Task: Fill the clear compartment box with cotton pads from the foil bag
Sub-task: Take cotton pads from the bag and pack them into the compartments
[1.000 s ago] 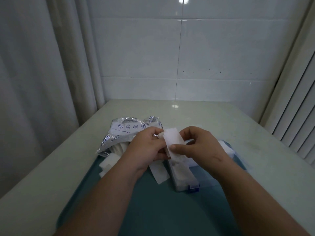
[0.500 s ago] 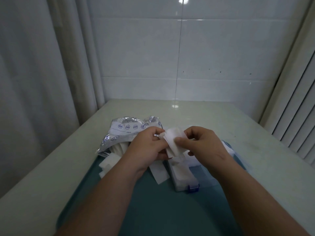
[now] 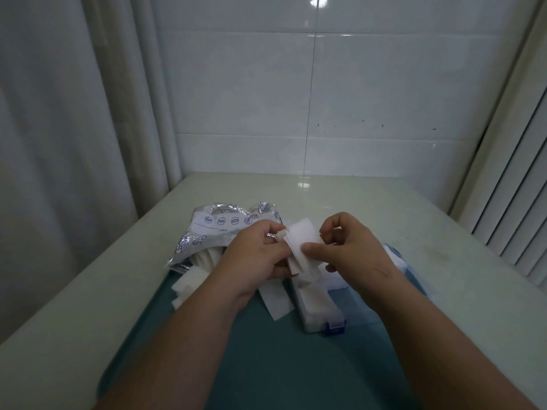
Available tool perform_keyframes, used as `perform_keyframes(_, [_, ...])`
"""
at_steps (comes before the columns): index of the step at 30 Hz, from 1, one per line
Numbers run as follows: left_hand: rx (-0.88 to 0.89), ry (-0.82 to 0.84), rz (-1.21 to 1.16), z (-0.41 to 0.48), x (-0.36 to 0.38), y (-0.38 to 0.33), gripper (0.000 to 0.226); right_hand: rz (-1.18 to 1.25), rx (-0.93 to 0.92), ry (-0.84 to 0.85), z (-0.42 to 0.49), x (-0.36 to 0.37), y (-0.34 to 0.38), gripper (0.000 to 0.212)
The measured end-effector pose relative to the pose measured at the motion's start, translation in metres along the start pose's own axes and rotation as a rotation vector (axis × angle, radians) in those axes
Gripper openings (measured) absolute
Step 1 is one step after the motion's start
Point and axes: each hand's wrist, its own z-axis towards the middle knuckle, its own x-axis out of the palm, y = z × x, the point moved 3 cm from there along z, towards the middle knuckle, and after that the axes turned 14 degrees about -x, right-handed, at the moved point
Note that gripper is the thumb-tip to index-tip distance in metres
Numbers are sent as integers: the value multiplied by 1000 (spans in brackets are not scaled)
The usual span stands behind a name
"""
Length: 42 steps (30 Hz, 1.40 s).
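Reaching forward over a teal mat [image 3: 266,365], two bare forearms meet above the clear box [image 3: 318,315]. The box lies lengthwise on the mat, its blue latch [image 3: 334,327] at the near end, and white shows through its near compartment. Just left of it a loose pad [image 3: 276,300] lies flat on the mat, and a small pile [image 3: 189,284] of others sits further left at the mat's edge. Over the far part of the box, the left hand [image 3: 254,255] and right hand [image 3: 352,250] share one white pad [image 3: 302,236]. The left pinches its left edge with curled fingers; the right pins its lower corner under the thumb, the other fingers curled behind. Beyond the left hand the foil bag [image 3: 219,229] lies crumpled on the table [image 3: 355,202], its mouth toward the mat and white pads showing inside. Behind stand a tiled wall [image 3: 325,99], a curtain [image 3: 74,113] at left and slats [image 3: 518,187] at right.
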Motion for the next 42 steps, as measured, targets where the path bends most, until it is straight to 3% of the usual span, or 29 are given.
perform_keyframes(10, [30,-22,47,-2,-1,-2,14,-48,3,25,0,-2,-1,23])
perform_keyframes(13, [76,-77,132,-3,-2,-4,14,-2,38,77,-1,-2,0,19])
perform_keyframes(19, [43,-69,89,-3,-1,-1,16,74,69,107,-3,-8,6,16])
perform_keyframes(21, [32,-124,234,-2,-4,1,13,69,60,65,-2,-12,7,16])
perform_keyframes(24, [96,-261,720,-2,-6,0,14,58,64,13,0,-18,5,16])
perform_keyframes(29, [50,-132,1020,-8,7,7,34,41,62,6,1,-17,3,16])
perform_keyframes(42, [79,-221,911,-1,-1,11,22,-59,32,43,2,-16,2,15])
